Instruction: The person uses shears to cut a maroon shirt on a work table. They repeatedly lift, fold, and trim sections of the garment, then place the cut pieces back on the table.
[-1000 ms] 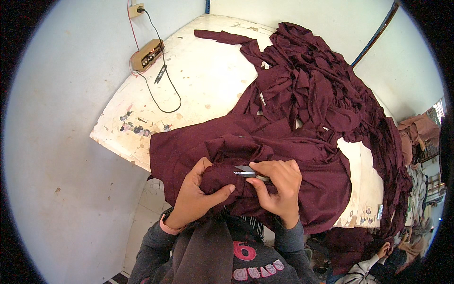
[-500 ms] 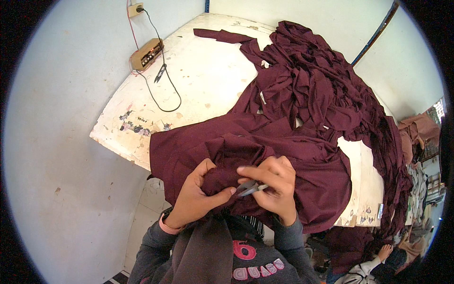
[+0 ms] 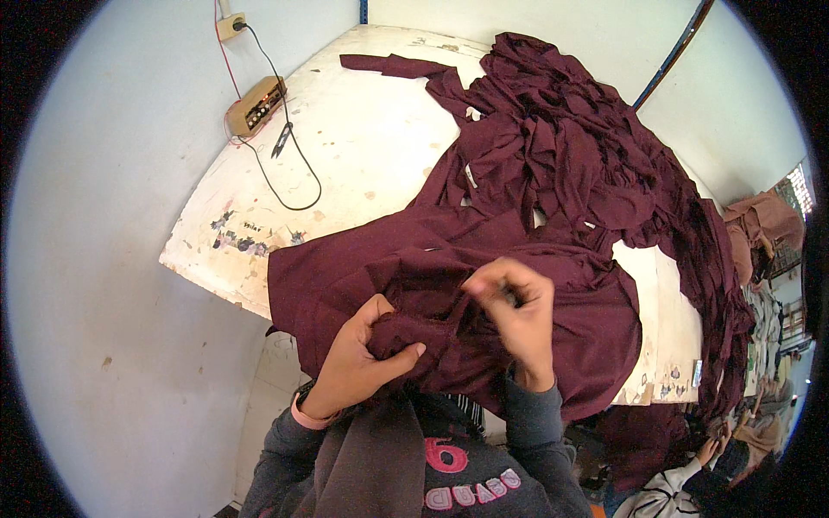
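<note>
A maroon garment (image 3: 345,268) lies over the near part of the table, its cloth gathered up in front of me. My left hand (image 3: 361,356) is closed round a bunched fold of it, thumb on top. Just right of that, my right hand (image 3: 518,306) is raised and blurred, its thumb and forefinger pinched together at a raised edge of the cloth. Thread snips (image 3: 509,298) are tucked in the right palm, mostly hidden by the fingers. Whether a thread is in the pinch is too fine to tell.
A long heap of maroon garments (image 3: 570,147) covers the table's far and right side. At the left wall are a tan box (image 3: 257,105) with a looped black cord and another pair of snips (image 3: 281,141). Another person's hands (image 3: 712,445) show at lower right.
My right hand has moved up and right, away from the left thumb, and the snips' blades have turned back into the palm. The left hand keeps its hold on the cloth.
</note>
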### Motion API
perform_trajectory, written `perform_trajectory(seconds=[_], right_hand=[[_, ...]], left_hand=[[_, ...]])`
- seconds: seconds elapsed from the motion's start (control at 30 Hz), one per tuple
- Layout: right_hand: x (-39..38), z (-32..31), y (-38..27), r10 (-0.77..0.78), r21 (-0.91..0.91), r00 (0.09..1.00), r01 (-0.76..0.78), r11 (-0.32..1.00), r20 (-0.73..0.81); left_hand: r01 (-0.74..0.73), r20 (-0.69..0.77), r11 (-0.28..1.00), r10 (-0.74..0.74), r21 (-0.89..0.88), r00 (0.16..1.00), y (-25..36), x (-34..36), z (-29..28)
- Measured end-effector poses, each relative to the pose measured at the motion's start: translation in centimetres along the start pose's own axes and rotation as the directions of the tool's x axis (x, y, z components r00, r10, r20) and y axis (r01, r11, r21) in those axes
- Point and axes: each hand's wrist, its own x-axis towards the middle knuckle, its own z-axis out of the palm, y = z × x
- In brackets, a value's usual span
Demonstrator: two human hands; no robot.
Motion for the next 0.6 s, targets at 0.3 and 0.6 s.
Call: perform_trajectory(seconds=[0.3,0.6], right_hand=[[-0.2,1.1,-0.2,0.036,0.099,0.994,-0.046,0.994,0.101],[-1.0,0.4,-1.3,0.054,0.059,0.998,-0.052,0.997,-0.036]], left_hand=[[-0.054,-0.015,0.986,0.058,0.161,0.998,-0.7,0.1,-0.5],[-0.422,-0.026,0.66,0.556,0.621,0.831,-1.3,0.7,-0.9]])
